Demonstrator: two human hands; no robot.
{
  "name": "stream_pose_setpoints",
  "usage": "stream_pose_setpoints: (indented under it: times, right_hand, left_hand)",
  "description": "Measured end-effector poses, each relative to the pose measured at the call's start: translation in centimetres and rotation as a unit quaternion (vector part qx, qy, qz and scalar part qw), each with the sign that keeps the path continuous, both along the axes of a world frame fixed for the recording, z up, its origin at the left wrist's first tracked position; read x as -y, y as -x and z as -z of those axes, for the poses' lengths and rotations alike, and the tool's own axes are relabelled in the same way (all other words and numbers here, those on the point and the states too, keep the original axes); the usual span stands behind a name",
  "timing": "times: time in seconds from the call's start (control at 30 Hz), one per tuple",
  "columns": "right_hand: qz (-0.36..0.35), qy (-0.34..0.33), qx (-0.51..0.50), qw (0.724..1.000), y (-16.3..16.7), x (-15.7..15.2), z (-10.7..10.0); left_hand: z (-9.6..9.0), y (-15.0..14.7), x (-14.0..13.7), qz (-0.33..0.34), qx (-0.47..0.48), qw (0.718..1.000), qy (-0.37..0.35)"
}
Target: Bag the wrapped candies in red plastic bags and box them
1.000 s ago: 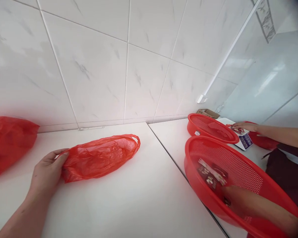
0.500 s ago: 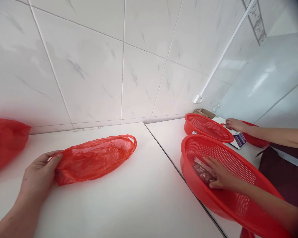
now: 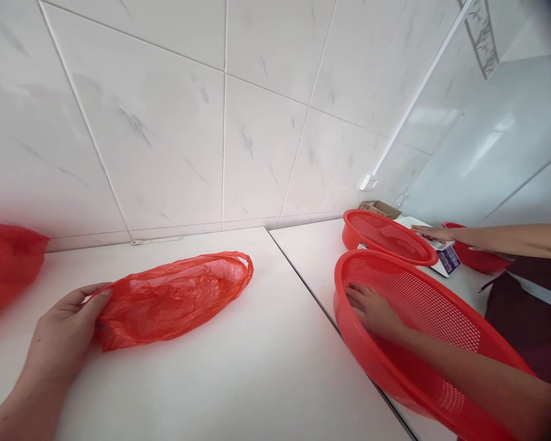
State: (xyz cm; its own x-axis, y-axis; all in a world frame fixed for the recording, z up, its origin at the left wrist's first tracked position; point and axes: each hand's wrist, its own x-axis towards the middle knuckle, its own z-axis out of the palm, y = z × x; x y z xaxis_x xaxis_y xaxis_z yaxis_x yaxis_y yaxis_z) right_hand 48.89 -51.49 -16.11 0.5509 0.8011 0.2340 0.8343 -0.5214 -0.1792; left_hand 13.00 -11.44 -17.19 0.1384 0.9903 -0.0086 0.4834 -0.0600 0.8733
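Note:
My left hand (image 3: 68, 327) pinches the rim of a thin red plastic bag (image 3: 179, 300) between thumb and fingers. The bag lies on the white table with its mouth spread, its handle loop at the far right end. My right hand (image 3: 379, 315) is down inside a large red perforated basket (image 3: 441, 306), its bent fingers near the left wall. Whatever lies under or within those fingers is hidden.
Behind the large basket stands another red basket (image 3: 386, 236). A co-worker's hand (image 3: 434, 233) rests over a white and blue box (image 3: 449, 260). More red plastic (image 3: 9, 269) lies at the left. A cardboard box (image 3: 379, 209) stands by the tiled wall.
My right hand has moved left in the basket and its fingers have drawn in; the patterned packet under it no longer shows. The co-worker's hand has flattened. My left hand keeps the bag.

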Motion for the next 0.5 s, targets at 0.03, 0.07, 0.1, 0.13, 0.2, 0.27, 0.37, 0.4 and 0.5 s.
stream_pose_setpoints:
  times: [0.03,0.07,0.1,0.13,0.2,0.27,0.37,0.4,0.5]
  right_hand:
    - [-0.004,0.009,-0.004,1.000,0.2,-0.2,-0.2]
    - [0.003,0.004,-0.005,1.000,0.3,-0.3,-0.4]
    - [0.008,-0.001,-0.007,1.000,0.4,-0.5,-0.5]
    - [0.009,-0.003,-0.009,1.000,0.5,-0.7,-0.7]
    - [0.008,-0.003,-0.009,1.000,0.5,-1.0,-1.1]
    - [0.005,-0.002,-0.006,1.000,0.4,-1.4,-1.4]
    - [0.009,-0.008,-0.001,1.000,-0.1,-2.2,-1.7]
    - [0.013,-0.011,0.001,1.000,-0.3,-2.4,-1.7]
    - [0.044,-0.031,0.012,0.998,-1.0,-3.2,-1.8]
  left_hand:
    - [-0.1,0.0,0.1,-0.001,0.000,1.000,0.003]
    - [-0.2,-0.1,0.2,-0.001,0.002,1.000,0.007]
    - [-0.3,-0.1,0.3,0.001,0.004,1.000,0.011]
    - [-0.4,-0.1,0.4,0.003,0.005,1.000,0.014]
    - [-0.5,-0.1,0.5,0.007,0.010,1.000,0.016]
    - [-0.7,-0.1,0.7,0.008,0.013,1.000,0.010]
    - [-0.7,-0.1,0.7,0.009,0.019,1.000,-0.003]
    - [-0.6,0.0,0.6,0.009,0.021,1.000,-0.005]
    - [0.1,0.1,0.1,0.013,0.045,0.999,0.000]
